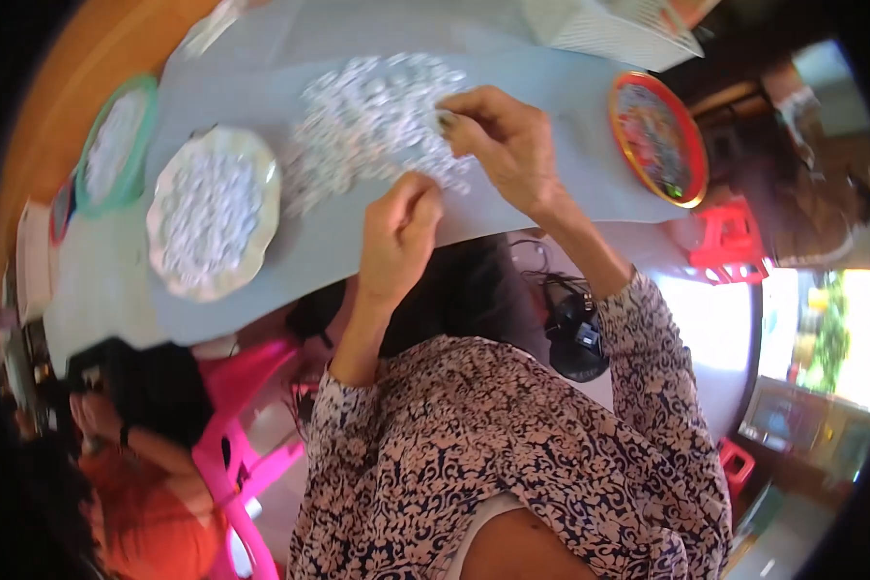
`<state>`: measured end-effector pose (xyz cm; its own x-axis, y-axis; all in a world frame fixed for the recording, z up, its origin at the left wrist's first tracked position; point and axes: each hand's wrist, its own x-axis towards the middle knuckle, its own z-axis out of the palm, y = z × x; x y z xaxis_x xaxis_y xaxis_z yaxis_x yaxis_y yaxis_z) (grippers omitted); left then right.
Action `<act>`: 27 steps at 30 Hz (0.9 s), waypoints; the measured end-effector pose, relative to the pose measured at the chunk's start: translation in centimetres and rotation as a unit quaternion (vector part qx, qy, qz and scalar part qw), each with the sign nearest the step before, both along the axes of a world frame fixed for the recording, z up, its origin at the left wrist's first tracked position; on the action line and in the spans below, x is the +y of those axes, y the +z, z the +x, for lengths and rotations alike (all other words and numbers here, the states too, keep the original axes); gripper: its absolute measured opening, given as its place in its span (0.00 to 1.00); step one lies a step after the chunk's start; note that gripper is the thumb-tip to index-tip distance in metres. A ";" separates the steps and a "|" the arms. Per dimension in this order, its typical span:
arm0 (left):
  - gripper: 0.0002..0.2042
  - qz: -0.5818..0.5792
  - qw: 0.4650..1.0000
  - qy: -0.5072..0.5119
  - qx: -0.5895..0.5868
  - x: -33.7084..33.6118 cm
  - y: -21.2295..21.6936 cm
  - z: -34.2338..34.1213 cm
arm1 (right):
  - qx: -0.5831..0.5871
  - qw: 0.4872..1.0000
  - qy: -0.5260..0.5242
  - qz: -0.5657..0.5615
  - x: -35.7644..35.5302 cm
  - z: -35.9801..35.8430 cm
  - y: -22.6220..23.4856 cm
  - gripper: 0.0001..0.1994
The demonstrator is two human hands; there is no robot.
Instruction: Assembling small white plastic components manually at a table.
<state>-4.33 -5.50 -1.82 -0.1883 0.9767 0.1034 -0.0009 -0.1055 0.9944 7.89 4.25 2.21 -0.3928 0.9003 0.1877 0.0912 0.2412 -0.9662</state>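
A loose spread of small, shiny whitish pieces (372, 106) lies on the pale table, too blurred to name. My right hand (507, 145) hovers at its right edge, thumb and fingers pinched together. A tiny dark spot shows at those fingertips, and I cannot make out what it is. Closer to me, my left hand (401, 232) is curled closed at the table's near edge, just below the spread. Whatever it may hold is hidden by the fingers. To the left stands a scalloped white plate (269, 217) full of similar whitish pieces.
A green-rimmed container (148, 126) of white pieces sits far left. At the right edge lies a red round tray (699, 159) with colourful contents. A white basket (609, 34) stands at the back. Another person in orange (159, 536) sits lower left, near a pink chair (227, 454).
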 end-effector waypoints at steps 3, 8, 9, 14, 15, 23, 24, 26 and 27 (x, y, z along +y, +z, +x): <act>0.06 0.002 1.000 -0.011 0.017 -0.4 -0.6 0.5 | -0.029 0.989 -0.061 0.133 4.0 2.3 1.0 0.07; 0.05 -0.024 0.999 -0.045 -0.002 -1.4 -0.7 0.6 | -0.126 0.908 -0.241 0.318 12.4 8.2 4.4 0.05; 0.05 0.020 0.998 -0.036 0.037 -1.4 -1.0 0.7 | -0.030 0.906 -0.212 0.364 15.0 9.4 4.5 0.05; 0.03 0.113 0.988 -0.036 0.098 -0.9 -1.3 1.2 | -0.278 0.818 -0.254 0.434 19.3 13.9 4.3 0.05; 0.03 0.107 0.988 -0.040 0.100 -1.1 -0.9 1.2 | -0.300 0.780 -0.253 0.487 19.3 13.6 3.8 0.05; 0.04 0.076 0.988 -0.038 0.129 -1.2 -0.5 1.1 | -0.229 0.926 0.060 0.294 5.3 3.2 -1.5 0.06; 0.04 0.074 0.988 -0.039 0.132 -1.1 -0.1 1.1 | -0.198 0.929 0.079 0.303 4.9 2.6 -2.0 0.06; 0.05 0.066 0.989 -0.040 0.122 -1.2 0.0 1.4 | -0.227 0.920 0.090 0.307 4.6 2.2 -2.5 0.05; 0.05 0.064 0.990 -0.044 0.121 -1.2 -0.2 1.5 | -0.249 0.916 0.089 0.303 4.7 2.3 -2.6 0.06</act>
<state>-2.78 -6.68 -1.97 -0.0586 0.9640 0.2593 0.2205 -0.2408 0.9452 10.22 8.98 -0.40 -0.6962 0.6036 0.3886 0.3915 0.7729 -0.4993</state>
